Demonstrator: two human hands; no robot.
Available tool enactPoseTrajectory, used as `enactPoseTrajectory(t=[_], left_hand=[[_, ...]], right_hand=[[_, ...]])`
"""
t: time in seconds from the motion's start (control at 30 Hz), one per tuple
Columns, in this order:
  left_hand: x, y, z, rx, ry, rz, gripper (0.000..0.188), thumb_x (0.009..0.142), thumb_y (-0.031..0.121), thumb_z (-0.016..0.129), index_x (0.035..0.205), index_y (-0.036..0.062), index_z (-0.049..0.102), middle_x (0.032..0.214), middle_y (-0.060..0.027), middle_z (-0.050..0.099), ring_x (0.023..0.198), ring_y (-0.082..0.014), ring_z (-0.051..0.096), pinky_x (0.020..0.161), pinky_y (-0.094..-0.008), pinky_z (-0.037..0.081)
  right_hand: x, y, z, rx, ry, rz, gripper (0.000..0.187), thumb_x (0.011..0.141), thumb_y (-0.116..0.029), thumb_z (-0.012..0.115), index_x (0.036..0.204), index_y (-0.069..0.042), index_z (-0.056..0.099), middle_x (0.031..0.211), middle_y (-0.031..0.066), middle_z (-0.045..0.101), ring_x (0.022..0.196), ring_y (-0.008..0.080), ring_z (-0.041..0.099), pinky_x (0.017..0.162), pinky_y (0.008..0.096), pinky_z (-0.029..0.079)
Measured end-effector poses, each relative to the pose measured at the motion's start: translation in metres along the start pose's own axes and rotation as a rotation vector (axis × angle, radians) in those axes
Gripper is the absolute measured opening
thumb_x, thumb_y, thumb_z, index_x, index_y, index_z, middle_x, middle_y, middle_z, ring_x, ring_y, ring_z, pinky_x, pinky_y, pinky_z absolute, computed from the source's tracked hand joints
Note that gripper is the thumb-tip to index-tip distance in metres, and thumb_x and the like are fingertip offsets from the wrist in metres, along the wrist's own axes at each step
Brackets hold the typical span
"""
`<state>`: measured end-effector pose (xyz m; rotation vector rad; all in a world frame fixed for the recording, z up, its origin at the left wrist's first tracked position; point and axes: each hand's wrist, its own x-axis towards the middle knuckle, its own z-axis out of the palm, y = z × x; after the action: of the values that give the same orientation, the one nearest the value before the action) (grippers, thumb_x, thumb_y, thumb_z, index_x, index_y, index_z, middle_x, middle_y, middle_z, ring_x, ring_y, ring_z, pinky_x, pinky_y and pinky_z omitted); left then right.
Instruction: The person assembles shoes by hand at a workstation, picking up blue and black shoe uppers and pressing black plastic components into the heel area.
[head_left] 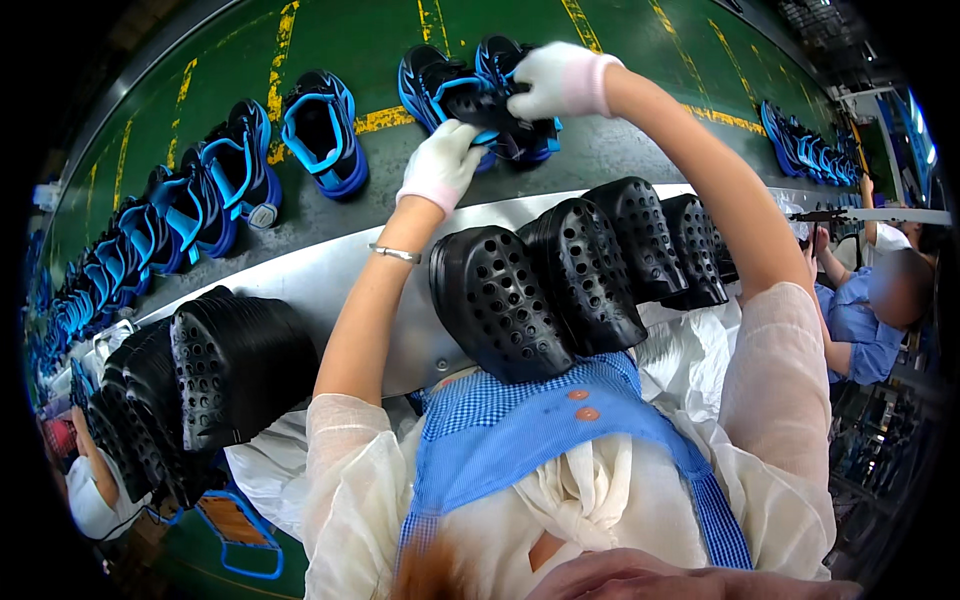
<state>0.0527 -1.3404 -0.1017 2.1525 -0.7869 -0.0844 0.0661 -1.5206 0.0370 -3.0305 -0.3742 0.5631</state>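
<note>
Both my hands wear white gloves and reach over a pair of black shoes with bright blue lining. My left hand [440, 165] is closed, its fingertips pinching the near end of a black shoe insert [478, 104] that lies across the shoes' openings. My right hand [556, 82] curls over the insert's other side, above the right shoe [497, 58]; its fingertips are partly hidden. Beside it stands the left shoe [425, 78]. Between my arms, stacks of black perforated plastic shoe inserts [500, 300] rest on the metal ledge [385, 310] in front of my body.
To the left, a row of similar shoes [235, 165] runs along the green conveyor [350, 40], a single shoe [325, 135] nearest me. More shoes [805, 150] stand far right. Another stack of black inserts [240, 365] sits at left. Co-workers are at both sides, one in blue [860, 320].
</note>
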Motion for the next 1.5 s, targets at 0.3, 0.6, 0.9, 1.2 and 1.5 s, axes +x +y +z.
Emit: enactPoseTrajectory(t=[0.3, 0.6, 0.9, 1.2, 1.5], left_hand=[[0.011, 0.008, 0.013, 0.127, -0.002, -0.139, 0.029, 0.082, 0.026, 0.061, 0.101, 0.0040, 0.062, 0.099, -0.0179, 0.061, 0.092, -0.0366, 0.058, 0.081, -0.0420, 0.047], [0.042, -0.003, 0.005, 0.175, -0.614, -0.398, 0.039, 0.080, 0.024, 0.055, 0.117, 0.0104, 0.058, 0.080, -0.0125, 0.067, 0.065, -0.0213, 0.067, 0.059, -0.0314, 0.053], [0.059, 0.027, 0.000, 0.182, -0.712, -0.579, 0.042, 0.079, 0.027, 0.057, 0.116, 0.0093, 0.058, 0.091, -0.0148, 0.067, 0.076, -0.0264, 0.067, 0.067, -0.0353, 0.053], [0.046, 0.021, 0.004, 0.152, -0.535, -0.473, 0.033, 0.080, 0.034, 0.053, 0.088, 0.0037, 0.063, 0.065, -0.0125, 0.062, 0.054, -0.0234, 0.063, 0.055, -0.0323, 0.049], [0.045, 0.008, 0.000, 0.156, -0.574, -0.468, 0.028, 0.078, 0.028, 0.064, 0.073, 0.0009, 0.062, 0.057, -0.0102, 0.057, 0.048, -0.0204, 0.057, 0.048, -0.0322, 0.045]], right_hand=[[0.061, -0.051, 0.044, -0.197, 0.002, 0.106, 0.025, 0.073, -0.010, 0.067, 0.098, -0.005, 0.069, 0.101, 0.0131, 0.067, 0.093, 0.0265, 0.066, 0.077, 0.0354, 0.054], [0.092, -0.049, 0.062, 0.099, -0.057, 0.168, 0.027, 0.069, -0.006, 0.067, 0.096, -0.001, 0.068, 0.101, 0.0180, 0.065, 0.092, 0.0304, 0.064, 0.077, 0.0349, 0.053], [0.104, -0.029, 0.072, 0.191, 0.057, 0.087, 0.028, 0.063, -0.009, 0.072, 0.091, -0.005, 0.070, 0.095, 0.0149, 0.067, 0.089, 0.0303, 0.065, 0.075, 0.0363, 0.053], [-0.053, 0.031, 0.032, 0.317, 0.223, -0.067, 0.036, 0.081, -0.032, 0.052, 0.102, -0.006, 0.064, 0.096, 0.0171, 0.064, 0.091, 0.0313, 0.061, 0.080, 0.0390, 0.048], [-0.316, 0.176, 0.087, 0.212, 0.502, 0.780, 0.030, 0.084, -0.026, 0.057, 0.104, -0.004, 0.064, 0.098, 0.0138, 0.065, 0.089, 0.0258, 0.063, 0.080, 0.0330, 0.048]])
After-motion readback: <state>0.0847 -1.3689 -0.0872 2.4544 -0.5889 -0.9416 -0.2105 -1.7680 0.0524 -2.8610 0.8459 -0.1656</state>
